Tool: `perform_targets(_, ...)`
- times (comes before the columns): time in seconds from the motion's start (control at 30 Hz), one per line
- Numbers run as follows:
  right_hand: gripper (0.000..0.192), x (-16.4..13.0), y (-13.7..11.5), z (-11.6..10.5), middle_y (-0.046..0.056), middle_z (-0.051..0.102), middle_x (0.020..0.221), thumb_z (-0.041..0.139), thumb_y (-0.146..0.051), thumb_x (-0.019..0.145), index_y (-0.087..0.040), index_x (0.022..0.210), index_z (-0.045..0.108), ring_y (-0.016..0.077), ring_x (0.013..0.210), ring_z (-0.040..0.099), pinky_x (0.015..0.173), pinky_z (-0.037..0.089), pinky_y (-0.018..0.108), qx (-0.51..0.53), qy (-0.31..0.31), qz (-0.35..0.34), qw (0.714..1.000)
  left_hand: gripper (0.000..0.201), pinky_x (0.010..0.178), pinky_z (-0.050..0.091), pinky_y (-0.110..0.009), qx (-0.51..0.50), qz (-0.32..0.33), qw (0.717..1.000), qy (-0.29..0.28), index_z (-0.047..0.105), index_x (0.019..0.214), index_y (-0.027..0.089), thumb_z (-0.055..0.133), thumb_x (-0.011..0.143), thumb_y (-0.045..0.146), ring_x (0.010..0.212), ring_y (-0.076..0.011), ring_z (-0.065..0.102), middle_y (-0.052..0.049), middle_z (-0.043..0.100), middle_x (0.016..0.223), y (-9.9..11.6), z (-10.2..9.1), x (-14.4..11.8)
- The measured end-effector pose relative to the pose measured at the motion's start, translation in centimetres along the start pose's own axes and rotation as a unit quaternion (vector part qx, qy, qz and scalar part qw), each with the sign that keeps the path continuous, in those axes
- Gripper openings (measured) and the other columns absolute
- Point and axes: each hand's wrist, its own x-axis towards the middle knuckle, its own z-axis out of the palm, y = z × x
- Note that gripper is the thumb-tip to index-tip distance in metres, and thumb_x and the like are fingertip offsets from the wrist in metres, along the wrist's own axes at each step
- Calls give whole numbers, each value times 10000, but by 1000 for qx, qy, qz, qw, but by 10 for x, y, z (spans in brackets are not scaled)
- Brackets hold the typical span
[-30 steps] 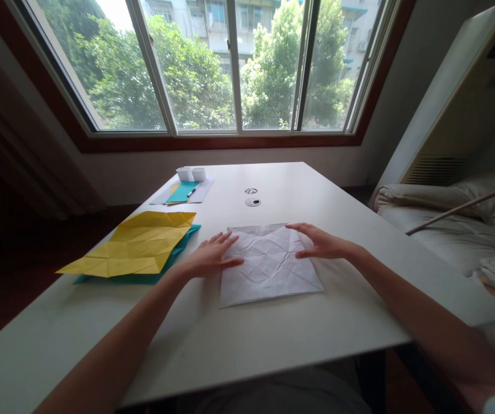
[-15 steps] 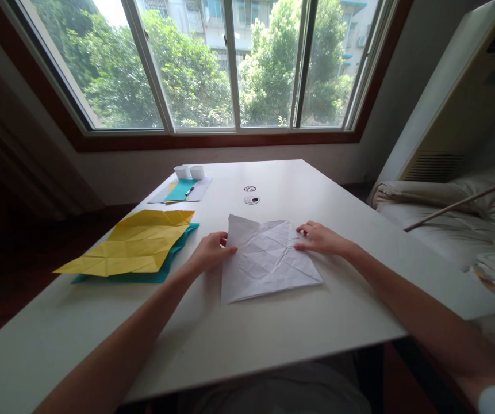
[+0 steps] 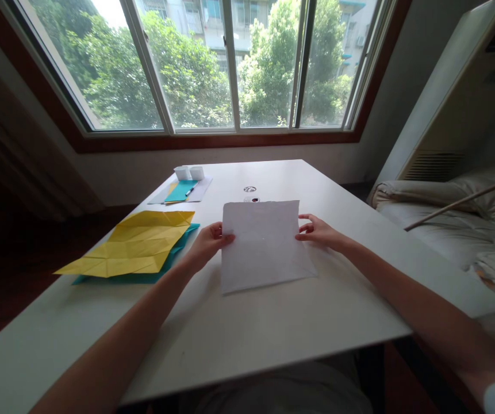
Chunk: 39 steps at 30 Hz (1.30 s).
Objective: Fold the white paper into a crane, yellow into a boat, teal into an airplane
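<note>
Head view: white sheet [image 3: 264,244] hides fingertips of both hands; creases indistinct

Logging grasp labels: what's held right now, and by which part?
White paper sheet, pinched at its side edges: left hand on the left edge, right hand on the right, far edge lifted.

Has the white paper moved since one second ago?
Yes. The white paper has its far edge lifted, now covering part of the table's nearer grommet.

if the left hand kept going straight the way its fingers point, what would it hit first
The left hand points right, across the white paper it pinches, so it would likely meet the right hand at the opposite edge, though depth is unclear.
</note>
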Motion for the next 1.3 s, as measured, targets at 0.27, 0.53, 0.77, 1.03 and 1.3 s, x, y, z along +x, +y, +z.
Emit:
perform_targets(0.27,310,-1,-10,-8,52,678,832,692,-374,644,-132,835,667,185,772,611,731,471,322,-66,-69,-84,992,433,777,504,-364,105,-4,993,-47,621,916,133,724,590,398,857,-218,623,-68,686,937,-3,-6,3)
perform_targets(0.53,255,0,-7,-10,61,670,786,620,-372,704,-129,770,664,165,702,584,620,436,268,-180,-42,-160,970,221,678,488,-291,386,113,911,-90,677,810,155,536,721,300,731,-186,609,-48,692,843,-3,-11,3)
perform_targets(0.77,185,-1,-5,-7,51,648,876,531,-195,755,-196,838,697,146,781,564,680,447,257,-261,-54,-233,935,310,819,451,-308,488,196,841,-131,690,927,221,439,765,137,924,-193,567,-58,668,941,2,-11,0)
perform_targets(1.03,363,0,-3,-7,67,652,944,440,-59,743,-221,938,699,187,907,560,803,448,313,-325,-98,-263,903,464,894,416,-339,552,168,800,-166,680,1003,281,351,756,65,1080,-203,478,-47,614,1083,8,-12,-5)
perform_targets(1.3,201,-13,-23,3,67,653,892,520,-302,811,-220,904,677,209,891,559,798,429,334,-400,-76,-254,877,324,889,374,-412,646,145,743,-100,669,932,198,367,852,286,1025,-254,496,-94,615,1034,16,19,-18)
